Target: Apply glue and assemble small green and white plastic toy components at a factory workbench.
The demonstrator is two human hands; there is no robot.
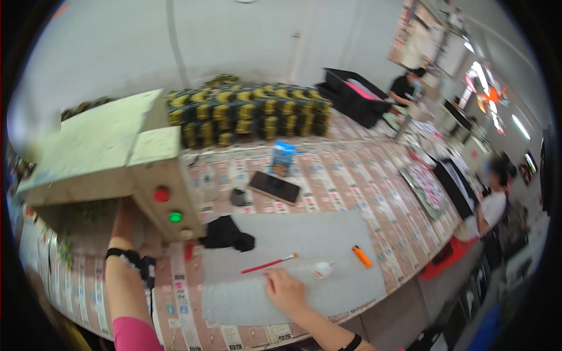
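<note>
My left forearm (124, 225) reaches into the opening of a pale box-shaped machine (155, 146) with a red button (161, 193) and a green button (175, 217). The hand itself is hidden inside, so its fingers do not show. My right hand (285, 292) rests on a pale grey mat (234, 298), its fingers curled in and nothing visible in them. Just beyond it lies a red-handled paintbrush (266, 265). To its right are a small white bottle (322, 269) and an orange lighter or cutter (362, 256). A crumpled black cloth (227, 234) lies next to the machine.
Behind the mat are a phone (274, 187), a small dark cup (237, 197) and a blue packet or tub (283, 158). Stacked dark-and-yellow pieces (252, 111) line the wall beside a black crate (354, 98). Two people (496, 205) sit along the table at right.
</note>
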